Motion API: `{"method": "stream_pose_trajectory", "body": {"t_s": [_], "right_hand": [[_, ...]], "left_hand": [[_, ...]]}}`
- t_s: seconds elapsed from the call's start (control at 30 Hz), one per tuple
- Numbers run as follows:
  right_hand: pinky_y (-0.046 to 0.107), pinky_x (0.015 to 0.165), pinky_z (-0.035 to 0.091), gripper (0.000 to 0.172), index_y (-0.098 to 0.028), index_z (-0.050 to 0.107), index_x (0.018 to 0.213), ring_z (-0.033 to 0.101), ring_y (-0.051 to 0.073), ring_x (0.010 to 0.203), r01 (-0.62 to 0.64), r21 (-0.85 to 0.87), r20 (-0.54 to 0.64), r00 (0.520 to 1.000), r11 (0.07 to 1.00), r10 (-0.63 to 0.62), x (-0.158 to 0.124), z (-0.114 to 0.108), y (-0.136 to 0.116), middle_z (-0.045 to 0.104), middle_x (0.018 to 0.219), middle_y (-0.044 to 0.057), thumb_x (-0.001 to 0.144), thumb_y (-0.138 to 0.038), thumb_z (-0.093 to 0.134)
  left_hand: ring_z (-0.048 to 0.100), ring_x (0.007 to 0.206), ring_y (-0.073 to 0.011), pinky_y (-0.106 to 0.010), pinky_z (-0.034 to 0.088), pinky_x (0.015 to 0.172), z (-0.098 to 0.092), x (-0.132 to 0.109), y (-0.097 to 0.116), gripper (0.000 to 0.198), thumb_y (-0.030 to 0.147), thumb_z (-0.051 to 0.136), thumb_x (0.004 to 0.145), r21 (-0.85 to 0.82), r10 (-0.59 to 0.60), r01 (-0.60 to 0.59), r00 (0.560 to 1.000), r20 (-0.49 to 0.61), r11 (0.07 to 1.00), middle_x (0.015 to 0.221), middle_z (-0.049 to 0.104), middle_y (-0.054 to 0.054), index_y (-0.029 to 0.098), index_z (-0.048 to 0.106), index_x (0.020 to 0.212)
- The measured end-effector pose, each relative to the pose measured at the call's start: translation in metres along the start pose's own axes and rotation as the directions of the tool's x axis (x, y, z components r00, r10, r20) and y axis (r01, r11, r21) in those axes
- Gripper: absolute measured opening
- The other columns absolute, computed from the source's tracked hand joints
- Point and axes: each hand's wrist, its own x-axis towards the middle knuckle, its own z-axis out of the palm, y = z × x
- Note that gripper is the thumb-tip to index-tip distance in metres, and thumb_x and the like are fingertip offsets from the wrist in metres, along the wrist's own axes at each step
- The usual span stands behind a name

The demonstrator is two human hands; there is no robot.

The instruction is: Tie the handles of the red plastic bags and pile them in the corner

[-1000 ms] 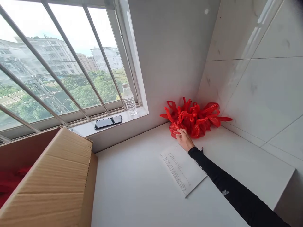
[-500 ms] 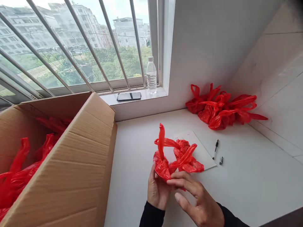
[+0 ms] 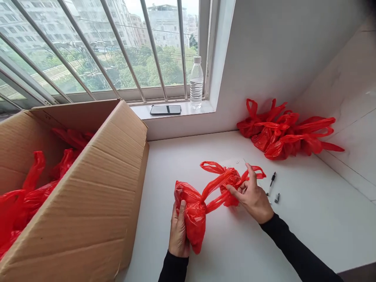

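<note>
A red bag [image 3: 190, 213] stands stuffed on the white worktop [image 3: 293, 219], close to the front edge. The left hand [image 3: 178, 231] is wrapped around its near side, fingers closed on the plastic. Its long handles stretch off to the right, tangled with a second bag [image 3: 230, 184] lying just beside it. The right hand [image 3: 255, 197] pinches the handles of that one, thumb raised. A corner of paper [image 3: 235, 161] shows under the second bag. Just right of that hand lie a pen [image 3: 272, 180] and its cap [image 3: 277, 197], a little apart. Farther back, in the corner against the tiled wall, sits a pile [image 3: 282, 131] of knotted red bags. On the left stands an open cardboard box [image 3: 88, 188] with more red bags inside. On the sill [image 3: 205, 107] behind are a phone [image 3: 165, 109] lying flat and a water bottle [image 3: 196, 82] upright.
</note>
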Motion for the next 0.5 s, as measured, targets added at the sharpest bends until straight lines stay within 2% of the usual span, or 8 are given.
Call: {"method": "stream_pose_trajectory", "body": {"t_s": [0.07,0.1,0.13,0.2,0.27,0.4,0.5], "right_hand": [[0.03,0.054,0.04,0.044,-0.027,0.058,0.118,0.055,0.021,0.051,0.046,-0.096,0.04,0.998,0.994,-0.042,0.023,-0.001,0.007,0.056,0.054,-0.006,0.083,-0.053,0.065],[0.03,0.053,0.038,0.029,-0.027,0.064,0.103,0.053,0.019,0.05,0.073,-0.109,0.065,0.996,0.991,-0.066,0.033,-0.001,0.009,0.054,0.052,-0.005,0.084,-0.05,0.063],[0.029,0.053,0.037,0.022,-0.027,0.065,0.09,0.052,0.018,0.049,0.096,-0.101,0.08,0.993,0.99,-0.088,0.042,-0.002,0.011,0.054,0.052,-0.005,0.085,-0.047,0.061],[0.029,0.054,0.041,0.024,-0.026,0.066,0.082,0.052,0.017,0.051,0.118,-0.059,0.068,0.991,0.991,-0.114,0.056,-0.006,0.012,0.055,0.054,-0.003,0.086,-0.048,0.06],[0.029,0.056,0.045,0.03,-0.024,0.068,0.088,0.055,0.017,0.054,0.114,-0.023,0.009,0.993,0.993,-0.114,0.069,-0.014,0.012,0.058,0.058,-0.002,0.086,-0.053,0.06],[0.031,0.055,0.047,0.041,-0.019,0.067,0.098,0.058,0.018,0.054,0.059,0.032,-0.171,0.984,0.998,-0.053,0.106,-0.039,0.019,0.062,0.065,0.002,0.086,-0.057,0.06],[0.033,0.054,0.049,0.047,-0.014,0.065,0.109,0.062,0.02,0.054,0.027,0.068,-0.245,0.97,0.997,-0.01,0.138,-0.059,0.029,0.067,0.07,0.008,0.089,-0.055,0.056]], "left_hand": [[0.068,0.103,-0.0198,-0.027,0.055,0.084,-0.002,-0.001,-0.001,0.057,0.044,0.074,0.085,0.058,0.056,-0.057,0.998,0.025,0.997,0.127,0.069,-0.003,0.032,0.055,0.138],[0.067,0.109,-0.0213,-0.027,0.053,0.088,-0.003,-0.001,-0.001,0.058,0.043,0.075,0.085,0.077,0.077,-0.08,0.996,0.04,0.994,0.13,0.068,-0.004,0.032,0.055,0.138],[0.065,0.115,-0.0227,-0.028,0.052,0.093,-0.004,-0.002,-0.002,0.058,0.042,0.075,0.085,0.092,0.09,-0.094,0.995,0.051,0.991,0.131,0.067,-0.004,0.031,0.055,0.138],[0.062,0.122,-0.0245,-0.031,0.049,0.099,-0.006,-0.004,-0.002,0.058,0.041,0.076,0.084,0.104,0.103,-0.109,0.993,0.061,0.989,0.133,0.066,-0.005,0.03,0.055,0.138],[0.063,0.119,-0.0251,-0.032,0.049,0.099,-0.007,-0.005,-0.002,0.058,0.042,0.076,0.084,0.09,0.091,-0.096,0.994,0.051,0.991,0.132,0.067,-0.006,0.029,0.055,0.137],[0.069,0.102,-0.0229,-0.034,0.052,0.094,-0.007,-0.009,0.0,0.057,0.044,0.073,0.086,0.034,0.083,-0.083,0.997,0.009,0.996,0.129,0.068,-0.007,0.03,0.054,0.138],[0.069,0.105,-0.0248,-0.036,0.052,0.095,-0.006,-0.012,0.003,0.061,0.041,0.074,0.085,-0.011,0.075,-0.075,0.997,0.03,0.997,0.127,0.069,-0.008,0.029,0.053,0.141]]}}
